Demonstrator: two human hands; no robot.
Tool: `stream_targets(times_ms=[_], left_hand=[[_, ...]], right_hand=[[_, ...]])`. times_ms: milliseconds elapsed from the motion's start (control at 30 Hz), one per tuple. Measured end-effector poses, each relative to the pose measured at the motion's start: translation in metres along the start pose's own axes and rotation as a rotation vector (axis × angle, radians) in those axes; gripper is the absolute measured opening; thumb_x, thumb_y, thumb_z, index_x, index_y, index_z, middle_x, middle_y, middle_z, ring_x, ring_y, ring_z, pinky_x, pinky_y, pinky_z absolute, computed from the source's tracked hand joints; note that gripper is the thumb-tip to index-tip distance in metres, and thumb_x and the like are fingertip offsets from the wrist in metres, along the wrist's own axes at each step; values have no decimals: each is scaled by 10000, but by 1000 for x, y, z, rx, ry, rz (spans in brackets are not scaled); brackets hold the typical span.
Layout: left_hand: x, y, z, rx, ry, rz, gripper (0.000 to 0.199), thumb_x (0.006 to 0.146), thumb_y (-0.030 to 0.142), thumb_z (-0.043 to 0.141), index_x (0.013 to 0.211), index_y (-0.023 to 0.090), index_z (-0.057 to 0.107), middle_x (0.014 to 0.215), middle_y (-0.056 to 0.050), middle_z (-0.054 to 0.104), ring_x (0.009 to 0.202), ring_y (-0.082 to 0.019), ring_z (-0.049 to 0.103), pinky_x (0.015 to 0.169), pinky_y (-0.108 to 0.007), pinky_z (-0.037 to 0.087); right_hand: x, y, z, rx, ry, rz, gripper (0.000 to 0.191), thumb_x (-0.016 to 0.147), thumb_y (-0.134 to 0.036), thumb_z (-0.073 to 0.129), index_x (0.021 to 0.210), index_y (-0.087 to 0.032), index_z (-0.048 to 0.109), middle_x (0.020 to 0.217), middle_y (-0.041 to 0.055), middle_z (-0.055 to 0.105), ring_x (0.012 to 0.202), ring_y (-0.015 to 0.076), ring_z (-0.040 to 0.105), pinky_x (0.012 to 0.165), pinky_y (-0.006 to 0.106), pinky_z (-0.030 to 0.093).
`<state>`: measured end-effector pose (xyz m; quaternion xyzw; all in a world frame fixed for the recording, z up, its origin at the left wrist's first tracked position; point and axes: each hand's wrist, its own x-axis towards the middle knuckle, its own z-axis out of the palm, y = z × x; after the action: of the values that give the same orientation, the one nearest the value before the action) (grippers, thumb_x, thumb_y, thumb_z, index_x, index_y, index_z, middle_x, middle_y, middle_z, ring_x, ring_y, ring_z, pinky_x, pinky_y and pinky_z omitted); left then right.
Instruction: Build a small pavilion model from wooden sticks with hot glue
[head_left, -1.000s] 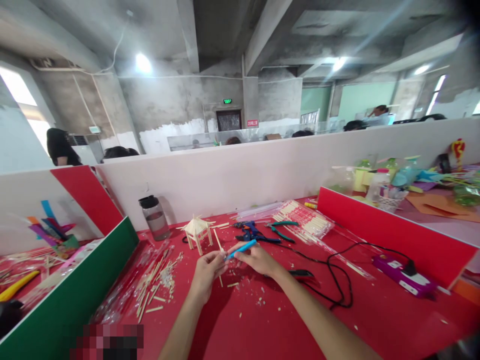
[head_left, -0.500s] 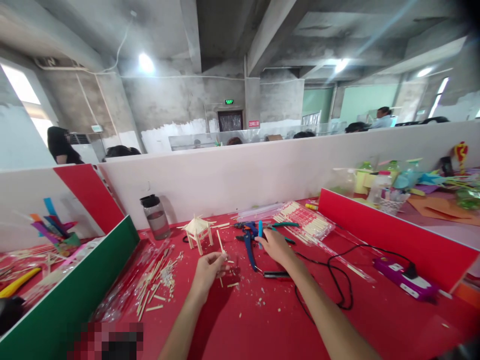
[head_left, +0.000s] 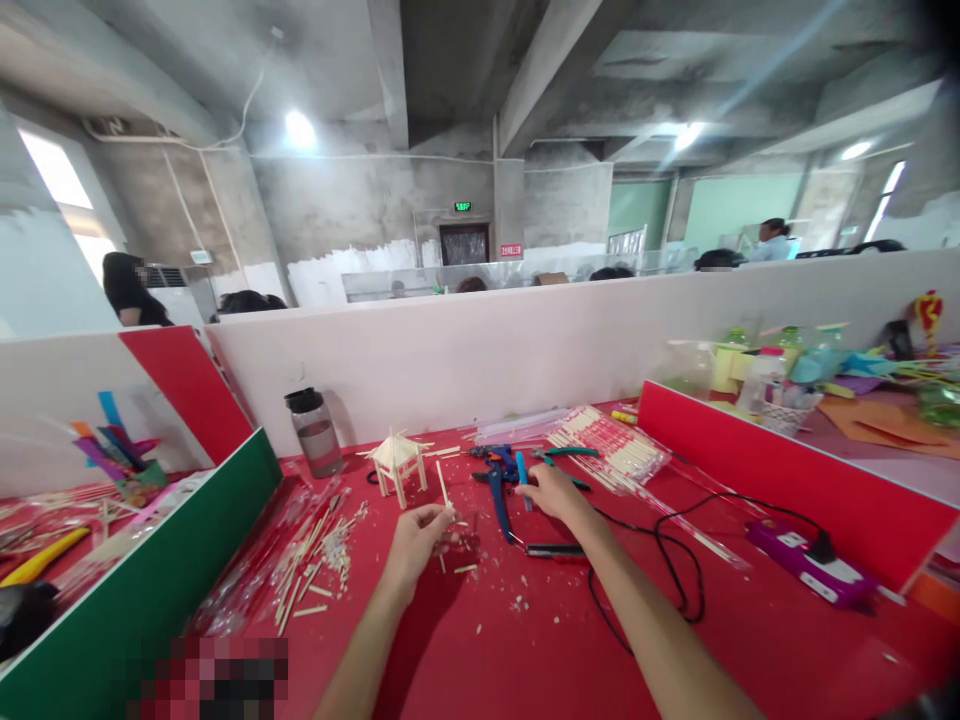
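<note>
Between the pinched fingers of my left hand (head_left: 421, 535) is a thin wooden stick (head_left: 442, 484), pointing up and away. My right hand (head_left: 551, 490) grips a slim light-blue tool (head_left: 523, 475) at the table's middle. Just left of it lie blue-handled pliers (head_left: 498, 500), and green-handled pliers (head_left: 574, 452) are behind my right hand. A small pavilion of wooden sticks (head_left: 397, 462) stands upright beyond my left hand. Near my right forearm rests a black rod-shaped tool (head_left: 553, 550). Small wood scraps are scattered around.
A water bottle (head_left: 313, 435) stands at the back left. Sticks (head_left: 296, 575) and plastic wrap lie left, by the green divider (head_left: 142, 590). Bundled sticks (head_left: 607, 440) are at the back right. A black cable runs to the purple power strip (head_left: 810, 565) on the right.
The light-blue tool in my right hand is slightly lower and tilted a little more. My left hand keeps its pinch on the stick. The view has shifted slightly.
</note>
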<state>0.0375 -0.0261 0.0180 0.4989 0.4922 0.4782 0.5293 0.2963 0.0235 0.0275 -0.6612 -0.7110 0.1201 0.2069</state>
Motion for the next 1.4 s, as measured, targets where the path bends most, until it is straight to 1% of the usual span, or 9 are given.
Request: stream_targets(times_ms=[333,467,633,733,900,1033,1100,1267,1400], left_hand=[[3,-4,-3,14,35,14,520,605,601,795,815,132,713,769,-66,732,609,-160,678,524,-208,425],[7,-6,-4,17,23,39,522,622,613,779,821,135,716,715,-53,721,580,-158,669,508,-204,411],[7,-4,-4,27,19,59,513,623,608,778,823,140,718,684,-45,718,551,-154,656,501,-208,415],[5,-3,-2,21,1,57,515,623,609,776,824,140,704,783,-72,746,557,-151,665,490,-206,413],[5,-3,-1,5,0,54,542,614,622,776,826,133,679,866,-109,758,556,-151,672,474,-201,397],[5,-2,-1,27,-3,51,550,623,630,765,841,131,682,886,-114,762,568,-154,677,482,-201,404],[5,-2,0,27,-1,42,553,615,634,766,829,132,677,865,-107,760,560,-154,675,477,-198,399],[7,-3,1,12,-26,43,533,614,610,776,825,132,668,781,-77,746,536,-142,662,471,-188,392],[7,-4,0,28,-21,43,524,621,614,767,811,136,666,708,-55,727,530,-149,663,462,-188,390]], right_hand=[[-2,-4,2,6,7,-25,183,907,-299,622,856,-157,727,862,117,757,848,226,705,673,253,405],[-5,-3,1,19,22,-49,193,911,-304,607,885,-153,725,897,123,757,869,235,703,681,263,399],[-16,7,-8,26,-75,-74,184,817,-364,701,753,-194,731,730,67,744,719,216,698,597,252,375],[-21,13,-13,9,-124,-69,146,775,-360,730,767,-215,746,784,62,758,766,225,703,612,249,386],[-20,6,-13,-39,-8,-49,188,862,-355,629,905,-214,746,901,87,758,876,238,692,703,268,425],[-18,-12,1,-47,70,-142,230,916,-353,568,986,-189,713,988,103,730,958,234,665,813,280,428],[-17,-19,12,-71,90,-159,297,890,-422,604,1045,-183,692,1066,121,701,1033,263,632,878,306,416],[-18,-28,32,-125,43,-68,781,778,-654,634,1353,-138,520,1259,213,585,1190,370,529,978,429,369],[-14,-26,35,-149,63,-37,801,747,-602,682,1390,-167,485,1314,217,528,1241,379,475,1006,451,335]])
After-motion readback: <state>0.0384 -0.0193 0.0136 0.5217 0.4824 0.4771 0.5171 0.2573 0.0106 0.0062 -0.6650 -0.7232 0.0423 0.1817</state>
